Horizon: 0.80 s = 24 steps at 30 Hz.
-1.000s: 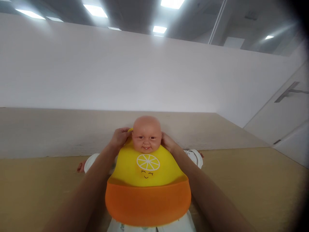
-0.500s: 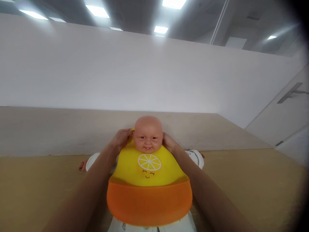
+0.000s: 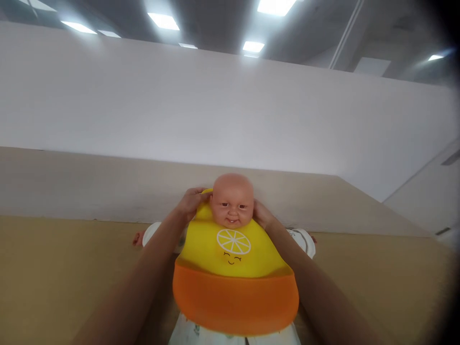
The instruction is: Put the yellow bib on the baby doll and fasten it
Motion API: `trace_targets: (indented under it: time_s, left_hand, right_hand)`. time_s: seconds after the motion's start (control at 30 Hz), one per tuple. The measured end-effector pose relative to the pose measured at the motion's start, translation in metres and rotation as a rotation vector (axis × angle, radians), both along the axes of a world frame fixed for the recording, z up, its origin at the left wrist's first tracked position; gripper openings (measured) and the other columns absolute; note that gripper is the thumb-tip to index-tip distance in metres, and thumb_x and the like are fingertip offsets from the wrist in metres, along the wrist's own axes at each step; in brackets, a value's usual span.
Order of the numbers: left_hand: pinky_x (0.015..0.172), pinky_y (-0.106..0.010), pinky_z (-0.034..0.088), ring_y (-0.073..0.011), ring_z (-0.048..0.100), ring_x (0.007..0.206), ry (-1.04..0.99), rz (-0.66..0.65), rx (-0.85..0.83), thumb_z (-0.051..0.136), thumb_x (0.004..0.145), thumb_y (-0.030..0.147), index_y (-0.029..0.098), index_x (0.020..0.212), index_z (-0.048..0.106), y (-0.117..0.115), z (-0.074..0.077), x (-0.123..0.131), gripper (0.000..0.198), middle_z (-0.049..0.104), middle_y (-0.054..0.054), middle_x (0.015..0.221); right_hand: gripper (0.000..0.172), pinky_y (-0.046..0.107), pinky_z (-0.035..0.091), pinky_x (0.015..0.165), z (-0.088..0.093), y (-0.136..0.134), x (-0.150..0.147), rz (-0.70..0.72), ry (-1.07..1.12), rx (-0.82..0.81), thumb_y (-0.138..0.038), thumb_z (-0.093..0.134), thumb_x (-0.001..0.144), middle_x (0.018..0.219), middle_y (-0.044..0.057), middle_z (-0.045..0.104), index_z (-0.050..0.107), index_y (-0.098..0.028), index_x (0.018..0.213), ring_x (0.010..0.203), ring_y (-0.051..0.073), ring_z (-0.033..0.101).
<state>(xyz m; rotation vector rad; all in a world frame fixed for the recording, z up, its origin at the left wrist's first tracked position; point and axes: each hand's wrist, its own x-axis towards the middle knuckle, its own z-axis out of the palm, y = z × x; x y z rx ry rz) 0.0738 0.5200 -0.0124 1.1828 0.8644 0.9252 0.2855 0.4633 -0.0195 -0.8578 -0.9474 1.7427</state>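
A bald baby doll [image 3: 233, 199] in white clothes lies face up in front of me, its arms spread to both sides. Over its chest spreads a yellow bib [image 3: 204, 244] with a lemon slice and a smiling face, and an orange catch pocket [image 3: 235, 299] along the bottom. Beside the doll's head, my left hand [image 3: 194, 202] is closed on the bib's yellow neck strap. My right hand [image 3: 262, 214] reaches behind the other side of the head and neck. Its fingers are hidden there, so what they hold does not show.
The doll lies on a tan surface [image 3: 68, 268]. Behind its head rises a light beige panel [image 3: 89, 187], with a white wall [image 3: 161, 110] beyond. Part of a door [image 3: 427, 191] shows at the right edge.
The view has shifted and tilted a little, so the doll, bib and both hands appear farther right. My left hand keeps hold of the strap, a bit more of which shows.
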Motion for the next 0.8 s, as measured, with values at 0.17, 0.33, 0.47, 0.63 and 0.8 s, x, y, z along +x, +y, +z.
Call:
trace_targets:
  time_s: [0.17, 0.33, 0.47, 0.63, 0.8]
  left_hand:
    - [0.051, -0.028, 0.045, -0.0173, 0.057, 0.054, 0.003, -0.064, 0.006, 0.075, 0.06, 0.033, 0.015, 0.071, 0.071, -0.007, 0.009, 0.002, 0.021, 0.068, -0.003, 0.067]
    - [0.056, -0.031, 0.046, -0.0219, 0.061, 0.062, -0.033, -0.092, 0.016, 0.076, 0.058, 0.027, 0.015, 0.07, 0.072, -0.01, 0.013, 0.001, 0.018, 0.069, -0.007, 0.07]
    - [0.054, -0.029, 0.044, -0.0211, 0.061, 0.062, -0.019, -0.027, 0.039, 0.076, 0.056, 0.027, 0.016, 0.064, 0.07, -0.008, 0.01, 0.004, 0.015, 0.067, -0.006, 0.065]
    - [0.05, -0.025, 0.039, -0.0149, 0.054, 0.052, -0.005, 0.045, 0.052, 0.075, 0.056, 0.028, 0.015, 0.057, 0.067, -0.004, 0.003, 0.01, 0.015, 0.064, -0.003, 0.06]
    - [0.056, -0.025, 0.042, -0.0144, 0.057, 0.06, -0.072, 0.104, 0.092, 0.075, 0.059, 0.025, 0.016, 0.067, 0.071, -0.001, 0.0, 0.013, 0.013, 0.067, -0.003, 0.068]
  right_hand:
    - [0.022, 0.041, 0.05, 0.087, -0.005, 0.001, 0.004, -0.016, -0.027, -0.028, -0.028, 0.06, 0.07, 0.089, 0.005, 0.072, 0.071, -0.02, 0.087, 0.092, 0.026, 0.063]
    - [0.029, 0.04, 0.051, 0.086, -0.014, 0.004, 0.009, -0.051, -0.02, -0.051, -0.037, 0.063, 0.073, 0.092, 0.006, 0.073, 0.071, -0.019, 0.095, 0.093, 0.027, 0.064]
    - [0.033, 0.041, 0.051, 0.085, -0.014, 0.002, 0.011, -0.063, -0.051, -0.048, -0.035, 0.063, 0.07, 0.092, 0.005, 0.073, 0.071, -0.022, 0.099, 0.092, 0.027, 0.065]
    - [0.035, 0.041, 0.051, 0.084, -0.008, -0.003, 0.012, -0.066, -0.113, -0.023, -0.03, 0.062, 0.068, 0.093, 0.002, 0.073, 0.07, -0.026, 0.102, 0.093, 0.027, 0.065]
    - [0.036, 0.042, 0.051, 0.086, -0.005, -0.005, 0.011, -0.077, -0.111, -0.013, -0.031, 0.064, 0.066, 0.093, 0.004, 0.073, 0.071, -0.024, 0.101, 0.097, 0.029, 0.063]
